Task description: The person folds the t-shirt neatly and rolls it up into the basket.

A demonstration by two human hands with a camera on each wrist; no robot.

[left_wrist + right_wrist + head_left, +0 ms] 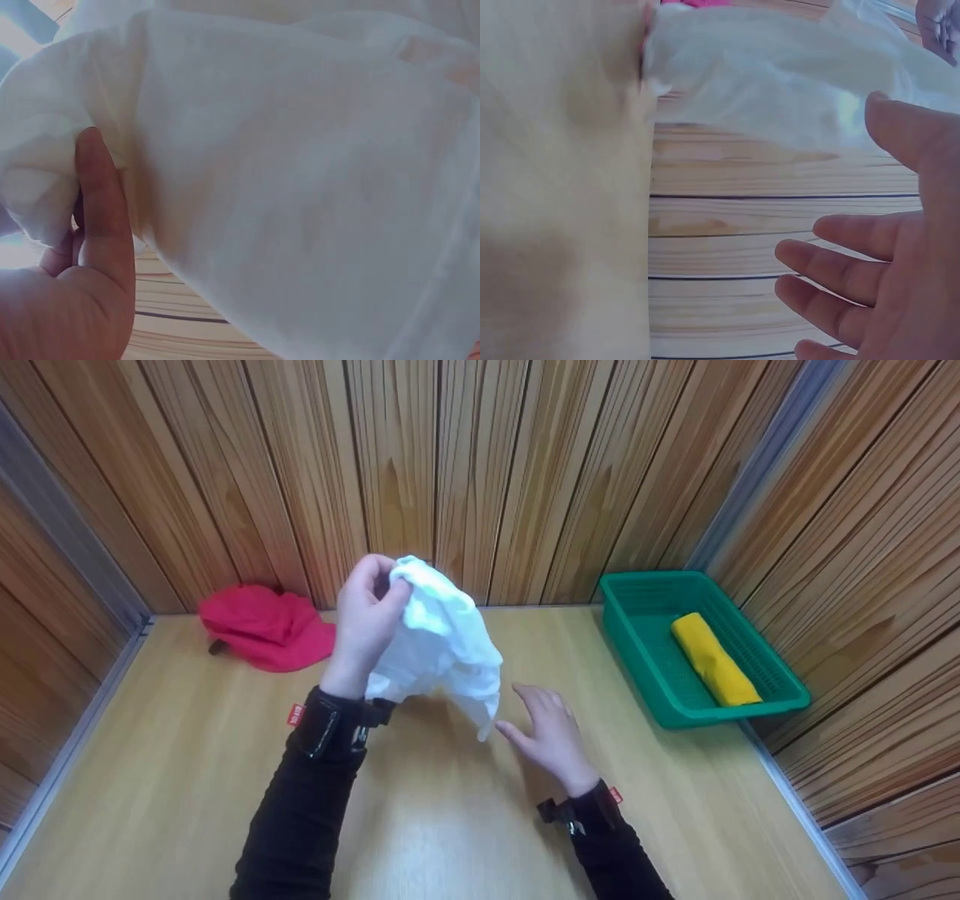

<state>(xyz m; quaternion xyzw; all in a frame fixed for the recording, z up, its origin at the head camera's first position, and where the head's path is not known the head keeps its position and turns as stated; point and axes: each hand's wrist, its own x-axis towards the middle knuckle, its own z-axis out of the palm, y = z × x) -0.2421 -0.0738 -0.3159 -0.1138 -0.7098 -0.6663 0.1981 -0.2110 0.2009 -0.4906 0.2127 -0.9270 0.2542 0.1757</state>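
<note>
A thin white cloth (442, 637) hangs in loose folds above the table. My left hand (367, 611) pinches its upper edge between thumb and fingers, and the same grip shows in the left wrist view, where the cloth (300, 165) fills most of the picture. To the right, my right hand (551, 735) is held with fingers apart and nothing in it, close to the cloth's lower corner. In the right wrist view a small gap separates the right hand's fingers (840, 270) from the cloth (765, 82). The cloth's full shape is hidden by its folds.
A red cap (266, 626) lies at the back left of the table (450, 825). At the right stands a green plastic basket (637, 675) with a rolled yellow cloth (716, 660) in it. Wood-panelled walls (480, 472) enclose the back and both sides.
</note>
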